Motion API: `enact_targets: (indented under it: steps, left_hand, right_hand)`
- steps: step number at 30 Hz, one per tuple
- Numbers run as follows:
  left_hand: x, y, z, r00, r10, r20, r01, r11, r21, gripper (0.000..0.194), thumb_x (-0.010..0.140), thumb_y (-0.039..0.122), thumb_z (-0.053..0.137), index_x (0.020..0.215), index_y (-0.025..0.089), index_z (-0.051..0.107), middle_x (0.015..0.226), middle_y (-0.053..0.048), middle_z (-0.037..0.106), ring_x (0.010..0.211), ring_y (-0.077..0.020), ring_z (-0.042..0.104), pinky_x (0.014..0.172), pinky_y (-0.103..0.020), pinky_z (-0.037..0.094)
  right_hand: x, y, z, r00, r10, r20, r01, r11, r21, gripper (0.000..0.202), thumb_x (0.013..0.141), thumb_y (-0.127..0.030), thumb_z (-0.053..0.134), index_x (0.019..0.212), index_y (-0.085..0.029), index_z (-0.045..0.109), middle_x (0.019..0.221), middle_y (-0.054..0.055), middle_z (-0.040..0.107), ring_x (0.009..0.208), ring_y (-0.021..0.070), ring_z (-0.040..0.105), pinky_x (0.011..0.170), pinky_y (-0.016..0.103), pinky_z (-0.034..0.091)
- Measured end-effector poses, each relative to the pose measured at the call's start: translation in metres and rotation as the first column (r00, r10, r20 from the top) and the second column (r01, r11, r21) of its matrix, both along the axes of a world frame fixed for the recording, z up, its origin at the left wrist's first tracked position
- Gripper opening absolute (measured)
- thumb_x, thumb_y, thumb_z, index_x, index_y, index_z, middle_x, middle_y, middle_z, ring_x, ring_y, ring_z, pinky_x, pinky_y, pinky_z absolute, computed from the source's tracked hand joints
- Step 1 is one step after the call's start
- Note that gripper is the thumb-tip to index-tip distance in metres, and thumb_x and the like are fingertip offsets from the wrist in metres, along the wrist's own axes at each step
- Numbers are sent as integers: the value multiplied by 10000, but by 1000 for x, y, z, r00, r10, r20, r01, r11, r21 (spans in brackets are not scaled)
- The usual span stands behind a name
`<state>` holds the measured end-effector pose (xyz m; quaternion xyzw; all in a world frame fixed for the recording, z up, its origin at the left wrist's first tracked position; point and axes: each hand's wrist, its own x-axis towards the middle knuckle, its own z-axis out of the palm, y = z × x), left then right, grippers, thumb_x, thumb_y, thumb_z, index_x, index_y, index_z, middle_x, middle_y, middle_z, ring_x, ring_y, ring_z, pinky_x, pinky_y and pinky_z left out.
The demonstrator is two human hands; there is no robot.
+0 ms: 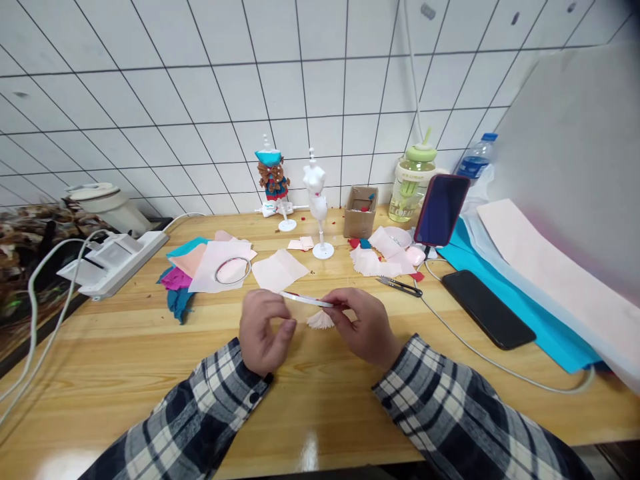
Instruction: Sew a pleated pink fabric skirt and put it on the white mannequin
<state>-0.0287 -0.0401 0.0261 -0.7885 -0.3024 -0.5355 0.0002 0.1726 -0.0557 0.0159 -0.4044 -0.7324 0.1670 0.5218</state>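
Observation:
My right hand (pixel 363 327) pinches the right end of a thin white strip-like item (pixel 306 299), seen almost edge-on. My left hand (pixel 265 331) is beside its left end, fingers curled towards the thumb; anything between those fingertips is too small to make out. Just below the strip, a pleated pale pink paper piece (pixel 320 321) shows between the hands. Beyond them lie a pale pink sheet (pixel 280 269) and a metal ring (pixel 217 272) on more pink paper. A bare white mannequin (pixel 319 205) stands behind, left of it a dressed one (pixel 274 177).
Thread snips (pixel 400 287) and a black phone (pixel 487 309) lie right of my hands. Another phone (pixel 442 210) stands upright. A small cardboard box (pixel 361 212) and green-lidded bottle (pixel 411 183) are at the back. A white power strip (pixel 117 267) and cables lie left.

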Motion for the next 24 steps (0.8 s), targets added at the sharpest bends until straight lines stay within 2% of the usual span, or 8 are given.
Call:
enact_targets:
  steps: [3,4,6,8,11,14,19,24]
  left_hand:
    - [0,3,-2,978,124,167,-114,991,-64,292,921,492,420,983,229,532,922,-75,543,914,-249,533,821,-454,448]
    - [0,4,-1,994,68,88,-54,987,-153,378,936,534,363,1025,217,549,979,-91,562,962,-258,534,859,-462,438]
    - [2,5,2,978,-190,-92,144,920,-364,476,970,532,271,972,195,607,946,-90,604,933,-241,555,868,-434,429]
    - [5,4,3,923,-380,-58,299,804,-513,500,999,458,246,841,177,629,803,-69,606,824,-205,571,809,-383,446]
    - [7,3,0,882,-469,38,394,693,-603,420,1001,390,320,901,160,656,697,-38,578,690,-162,567,697,-315,461]
    - [8,4,-4,902,-428,-53,314,736,-599,316,985,337,399,1019,174,668,731,-33,616,698,-151,581,699,-294,455]
    - [7,8,-6,902,-340,-267,182,859,-479,256,958,257,438,1047,179,665,714,-33,640,730,-174,576,720,-315,427]
    - [7,10,-9,891,-259,-372,118,925,-362,226,943,225,473,1074,191,654,713,-27,649,712,-176,574,689,-312,408]
  right_hand:
    - [3,2,2,997,-53,59,49,997,63,108,905,-194,541,961,-212,632,868,51,719,786,182,664,717,329,538]
    - [4,3,2,996,-67,59,63,996,68,112,904,-190,539,955,-209,636,867,53,720,787,184,663,717,331,537]
    - [6,5,1,995,-87,43,84,995,58,103,892,-189,552,934,-207,643,859,54,721,776,183,663,707,328,542]
    - [6,7,0,996,-84,15,83,996,28,106,880,-178,558,929,-209,646,872,54,721,788,181,666,707,320,552]
    - [4,9,-2,997,-57,-56,56,998,-21,221,863,-135,536,1055,-208,617,1001,69,696,846,167,655,703,291,569]
    - [4,7,-1,990,-76,-119,70,996,-53,323,834,-113,534,1146,-191,558,1052,81,628,827,149,611,638,257,557]
    - [2,4,2,999,-45,0,44,998,-52,181,836,-257,636,998,-193,584,856,33,608,713,147,541,643,292,498]
    - [-4,4,-3,994,-110,-19,107,985,-139,227,828,-335,678,975,-196,574,893,38,631,728,150,540,615,269,476]
